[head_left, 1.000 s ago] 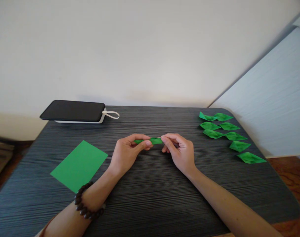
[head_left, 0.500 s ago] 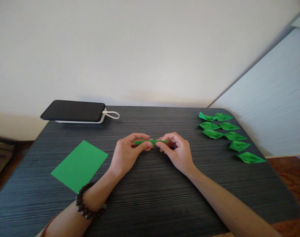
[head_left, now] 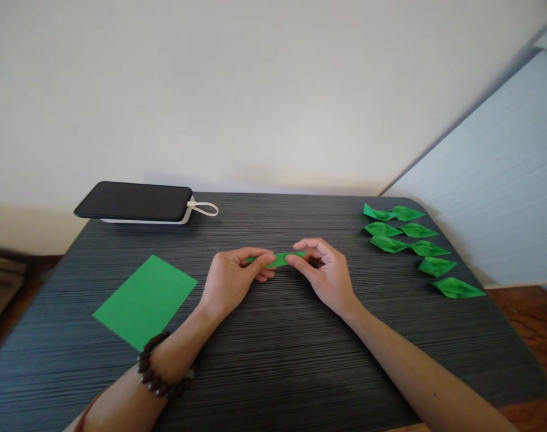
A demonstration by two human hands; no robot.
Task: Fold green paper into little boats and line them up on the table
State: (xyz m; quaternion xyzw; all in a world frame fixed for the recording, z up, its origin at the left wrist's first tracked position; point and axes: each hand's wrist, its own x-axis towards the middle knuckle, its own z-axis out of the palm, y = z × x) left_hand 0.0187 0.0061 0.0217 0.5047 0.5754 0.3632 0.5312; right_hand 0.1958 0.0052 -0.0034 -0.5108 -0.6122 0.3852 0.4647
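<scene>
A narrow piece of folded green paper (head_left: 280, 260) is held level between both hands over the middle of the table. My left hand (head_left: 232, 277) pinches its left part, thumb on the near side and fingers behind. On the right part, my right hand (head_left: 326, 273) presses with the thumb, its index finger raised a little above the paper's edge. The fingers cover both ends of the paper, so its full shape is partly hidden. A flat green paper sheet (head_left: 146, 300) lies left of my left hand, near the beaded bracelet (head_left: 152, 375) on that wrist.
Several folded green paper pieces (head_left: 429, 248) lie in rows along the right side of the dark wood-grain table (head_left: 273, 372). At the back left, a black phone-like slab (head_left: 133, 201) rests on a white object with a white loop (head_left: 205, 209). Behind rises a pale wall (head_left: 273, 96).
The folded paper has turned so more of its flat face shows between the thumbs. My hands have moved slightly apart, and the right index finger has lifted. Everything else stays in place.
</scene>
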